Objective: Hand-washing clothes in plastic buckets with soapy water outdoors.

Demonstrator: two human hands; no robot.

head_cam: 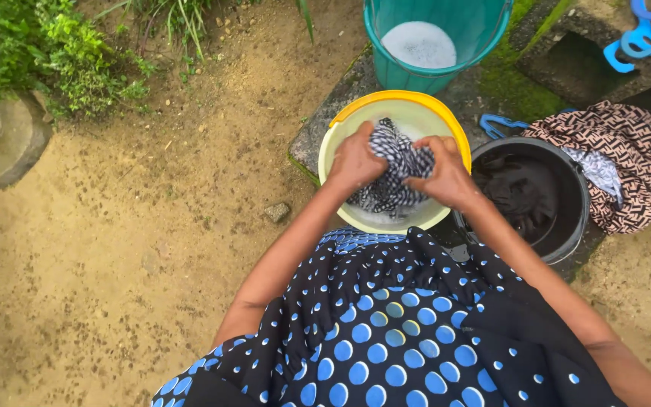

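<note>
Mossy concrete slab (491, 94) on sandy ground (114, 249) carries yellow basin (457, 128), teal bucket (416, 75), black bucket (578, 203), patterned cloth (642, 166).

A basin (457, 128) sits between a bucket (416, 75) behind it and a tub (574, 218) to its right.

To the left of my yellow basin (457, 128) the sandy ground (114, 249) lies open down the whole left half of the frame. At right the black bucket (578, 218) crowds close (patterned clothes (642, 166) heaped beyond it), and the teal bucket (393, 64) blocks the top centre.
</note>
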